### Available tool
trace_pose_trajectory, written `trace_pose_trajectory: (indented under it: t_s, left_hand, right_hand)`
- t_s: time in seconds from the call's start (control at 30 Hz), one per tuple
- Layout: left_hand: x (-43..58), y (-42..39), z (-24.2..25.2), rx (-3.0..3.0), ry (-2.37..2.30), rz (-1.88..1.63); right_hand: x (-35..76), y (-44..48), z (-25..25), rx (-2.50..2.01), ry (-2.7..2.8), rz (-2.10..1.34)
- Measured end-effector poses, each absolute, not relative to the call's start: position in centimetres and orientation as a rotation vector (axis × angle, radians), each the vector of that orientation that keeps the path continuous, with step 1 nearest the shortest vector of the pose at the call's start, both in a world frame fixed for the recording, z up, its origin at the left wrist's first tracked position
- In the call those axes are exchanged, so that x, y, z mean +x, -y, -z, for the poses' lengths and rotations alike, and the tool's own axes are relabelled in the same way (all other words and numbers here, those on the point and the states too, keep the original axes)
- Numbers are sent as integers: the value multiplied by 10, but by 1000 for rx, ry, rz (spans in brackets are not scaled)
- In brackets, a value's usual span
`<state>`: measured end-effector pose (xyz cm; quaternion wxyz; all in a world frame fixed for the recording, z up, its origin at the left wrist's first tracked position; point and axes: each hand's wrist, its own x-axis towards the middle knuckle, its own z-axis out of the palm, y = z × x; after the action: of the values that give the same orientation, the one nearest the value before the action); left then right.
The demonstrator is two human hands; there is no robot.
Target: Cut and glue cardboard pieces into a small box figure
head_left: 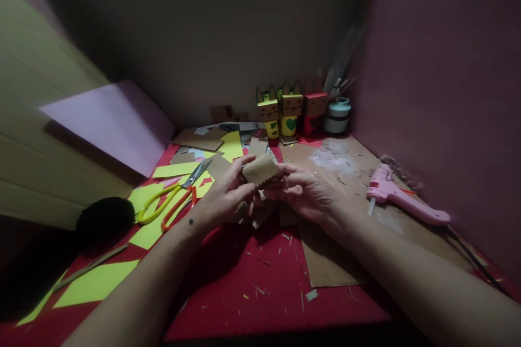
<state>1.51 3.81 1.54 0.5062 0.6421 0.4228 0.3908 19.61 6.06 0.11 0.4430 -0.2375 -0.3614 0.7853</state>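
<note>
Between my two hands, above the middle of the red table, is a small bent piece of brown cardboard [261, 169] with ragged edges. My left hand [235, 188] grips its left side, thumb below and fingers behind. The fingers of my right hand [303, 187] pinch its right edge. Just left of my left hand lie scissors [179, 191] with one yellow and one orange handle, blades apart, on yellow paper. Beneath the hands are more cardboard scraps, partly hidden.
A pink glue gun [401, 195] rests on a cardboard sheet [334, 260] at the right, its cord trailing off. Paper animal figures [290, 114] and a light blue pot [337, 115] stand at the back. Yellow paper pieces [97, 283] and a pink sheet [118, 124] are at the left.
</note>
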Motion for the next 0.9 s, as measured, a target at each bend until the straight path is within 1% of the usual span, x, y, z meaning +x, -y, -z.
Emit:
trace_pose_trajectory:
  t_s: [0.13, 0.23, 0.4, 0.57, 0.67, 0.8, 0.9]
  left_hand:
    - [14, -35, -21, 1498, -936, -893]
    - [16, -32, -24, 1479, -922, -900]
    - [23, -29, -25, 1531, -1214, -1004]
    - [25, -26, -25, 1654, -1240, -999]
    - [25, -25, -25, 1699, -1238, -982]
    - [28, -23, -25, 1529, -1200, -1003]
    - [31, -21, -24, 1434, -1212, -982]
  right_hand:
    - [193, -55, 1, -735, 1052, -1764]
    - [193, -55, 3, -771, 1058, -1728]
    - [195, -54, 2, -861, 1158, -1678]
    - [196, -49, -3, -753, 1232, -1702]
    - [197, -48, -3, -737, 1240, -1658]
    - [198, -50, -1, -723, 1253, -1528]
    - [198, -49, 0, -722, 1277, -1529]
